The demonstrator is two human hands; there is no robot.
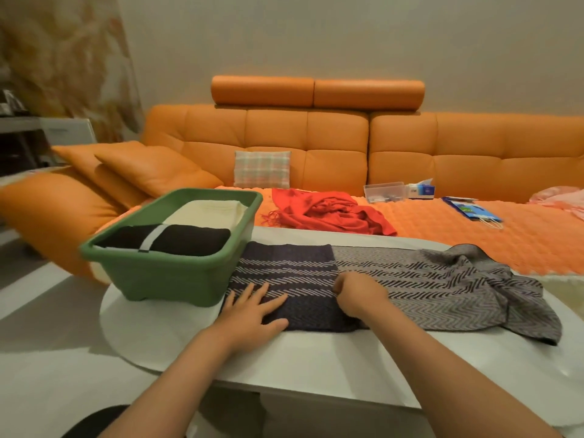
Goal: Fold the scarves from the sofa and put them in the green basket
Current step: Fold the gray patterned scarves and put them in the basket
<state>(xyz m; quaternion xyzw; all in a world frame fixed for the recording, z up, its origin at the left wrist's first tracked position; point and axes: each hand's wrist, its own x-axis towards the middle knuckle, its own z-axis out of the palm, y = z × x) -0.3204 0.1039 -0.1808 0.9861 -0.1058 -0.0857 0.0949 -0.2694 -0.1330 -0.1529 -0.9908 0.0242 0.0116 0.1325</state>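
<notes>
Flat on my half-folded gray scarf on the surface lies the left hand, fingers straight; the right hand pinches the fold. Two folded scarves sit in the basket. I see a red scarf waiting on the sofa.

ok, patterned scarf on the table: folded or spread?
Partly folded: the scarf is doubled over under the left hand, its right end rumpled.

The white bench carries the green basket at its left end. Just beside the basket lies a patterned scarf, partly folded, spread rightwards. Behind, the orange sofa seat holds a crumpled red scarf.
</notes>
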